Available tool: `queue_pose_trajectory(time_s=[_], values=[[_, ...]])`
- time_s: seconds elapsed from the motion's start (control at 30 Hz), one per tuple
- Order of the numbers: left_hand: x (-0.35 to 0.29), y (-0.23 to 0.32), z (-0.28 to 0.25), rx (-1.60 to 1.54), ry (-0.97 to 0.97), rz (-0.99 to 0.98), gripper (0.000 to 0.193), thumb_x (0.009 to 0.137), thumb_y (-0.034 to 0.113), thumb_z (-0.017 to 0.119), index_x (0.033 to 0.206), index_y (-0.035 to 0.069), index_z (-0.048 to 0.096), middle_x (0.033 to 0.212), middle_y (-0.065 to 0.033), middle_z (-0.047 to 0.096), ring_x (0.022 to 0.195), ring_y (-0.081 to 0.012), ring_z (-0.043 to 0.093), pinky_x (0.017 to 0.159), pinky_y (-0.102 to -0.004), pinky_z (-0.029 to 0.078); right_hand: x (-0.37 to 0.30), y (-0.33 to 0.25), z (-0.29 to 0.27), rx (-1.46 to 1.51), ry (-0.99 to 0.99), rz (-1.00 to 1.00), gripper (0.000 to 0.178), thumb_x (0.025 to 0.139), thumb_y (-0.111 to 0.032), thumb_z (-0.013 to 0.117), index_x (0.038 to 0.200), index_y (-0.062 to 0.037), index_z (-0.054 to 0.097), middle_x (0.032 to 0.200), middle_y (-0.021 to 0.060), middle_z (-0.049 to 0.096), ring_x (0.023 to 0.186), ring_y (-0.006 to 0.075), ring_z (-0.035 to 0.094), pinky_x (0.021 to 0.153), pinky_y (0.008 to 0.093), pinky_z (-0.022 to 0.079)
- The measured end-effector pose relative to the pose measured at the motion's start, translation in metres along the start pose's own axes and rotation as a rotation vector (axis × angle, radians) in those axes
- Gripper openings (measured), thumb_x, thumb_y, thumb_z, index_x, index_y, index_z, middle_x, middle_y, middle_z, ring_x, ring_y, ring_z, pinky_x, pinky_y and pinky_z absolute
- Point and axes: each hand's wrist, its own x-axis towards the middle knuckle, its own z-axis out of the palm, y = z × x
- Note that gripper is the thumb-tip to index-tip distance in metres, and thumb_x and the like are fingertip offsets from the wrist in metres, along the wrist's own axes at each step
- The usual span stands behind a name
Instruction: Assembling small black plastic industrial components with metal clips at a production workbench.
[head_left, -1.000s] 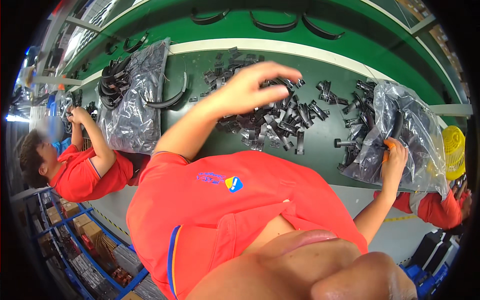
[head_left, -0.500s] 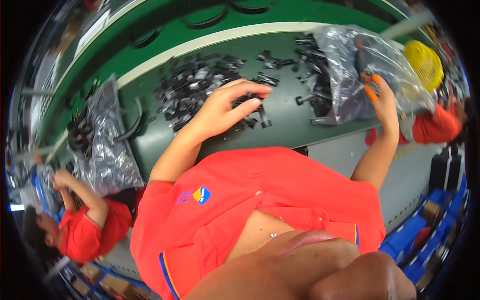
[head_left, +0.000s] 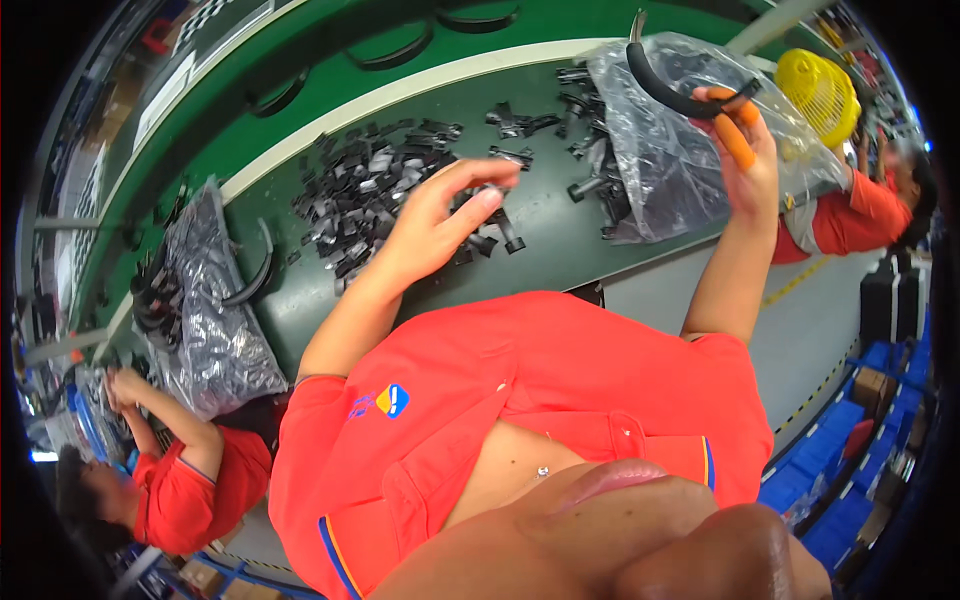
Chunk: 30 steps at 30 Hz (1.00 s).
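My right hand (head_left: 748, 165), with orange finger covers, is raised over a clear plastic bag (head_left: 640, 150) on the bench's right. Its fingers pinch a curved black handle-like strip (head_left: 655, 85), which has a silvery end pointing up and away. My left hand (head_left: 432, 225) hovers beside a heap of small black plastic parts (head_left: 370, 180). Its thumb and fingers are apart in a loose curve, with nothing visibly held. A few small black parts (head_left: 510, 232) lie on the bench just beyond its fingertips. More black parts (head_left: 590, 115) lie along the bag's left edge.
Several curved black strips lie on the green surface (head_left: 330, 50) behind the bench's pale rail (head_left: 400, 85). At left, a bag (head_left: 215, 300) and another curved strip (head_left: 262, 265) lie near a co-worker (head_left: 200, 490). A yellow basket (head_left: 815, 100) and another co-worker (head_left: 865, 210) are at right.
My right hand has risen from the plastic bag, and the curved black strip now stands out clearly above it. My left hand keeps nearly the same pose while the view shifts slightly.
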Motion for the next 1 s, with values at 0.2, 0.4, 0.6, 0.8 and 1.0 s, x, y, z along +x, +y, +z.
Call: queue_pose_trajectory(time_s=[0.2, 0.4, 0.6, 0.8, 1.0], values=[[0.023, -0.018, -0.005, -0.942, 0.303, -0.140, 0.060, 0.095, 0.049, 0.033, 0.131, 0.002, 0.036, 0.130, -0.0141, 0.046, 0.119, -0.0235, 0.046, 0.098, -0.0354, 0.037, -0.025, 0.062, 0.145, 0.551, -0.189, 0.089, 0.028, 0.087, -0.007, 0.056, 0.113, 0.0021, 0.053, 0.114, 0.0150, 0.054, 0.101, 0.0226, 0.056, 0.085, 0.0356, 0.048], [-0.007, -0.010, -0.076, -1.066, 0.419, 0.079, 0.028, 0.091, 0.024, 0.053, 0.110, 0.003, 0.051, 0.080, -0.0020, 0.053, 0.062, -0.0093, 0.045, 0.059, -0.0238, 0.039, -0.043, 0.086, 0.186, -0.031, -0.542, 0.257, 0.032, 0.086, -0.005, 0.055, 0.118, -0.0011, 0.053, 0.114, 0.0069, 0.056, 0.097, 0.0152, 0.058, 0.084, 0.0275, 0.044], [-0.024, 0.012, -0.079, -0.853, 0.288, -0.019, 0.037, 0.088, 0.019, 0.057, 0.116, -0.003, 0.047, 0.081, -0.0082, 0.060, 0.058, -0.0110, 0.054, 0.053, -0.0217, 0.045, 0.009, 0.108, 0.127, -0.739, -0.179, 0.074, 0.028, 0.081, -0.002, 0.057, 0.110, -0.0063, 0.059, 0.105, 0.0058, 0.060, 0.080, 0.0150, 0.057, 0.073, 0.0265, 0.046], [-0.008, 0.004, -0.054, -0.858, 0.105, -0.086, 0.038, 0.093, 0.030, 0.052, 0.115, -0.001, 0.049, 0.077, -0.0030, 0.056, 0.059, -0.0083, 0.046, 0.060, -0.0218, 0.040, 0.021, 0.127, 0.119, -1.258, -0.201, -0.267, 0.018, 0.077, -0.005, 0.062, 0.094, -0.0074, 0.062, 0.108, 0.0099, 0.060, 0.087, 0.0298, 0.058, 0.078, 0.0378, 0.046], [-0.005, -0.003, -0.056, -0.919, 0.146, -0.139, 0.043, 0.098, 0.034, 0.035, 0.117, -0.003, 0.048, 0.074, -0.0014, 0.050, 0.067, -0.0106, 0.045, 0.065, -0.0257, 0.040, 0.010, 0.123, 0.123, -1.237, -0.169, -0.266, 0.017, 0.078, -0.008, 0.063, 0.095, -0.0075, 0.060, 0.108, 0.0074, 0.062, 0.096, 0.0309, 0.056, 0.085, 0.0400, 0.042]])
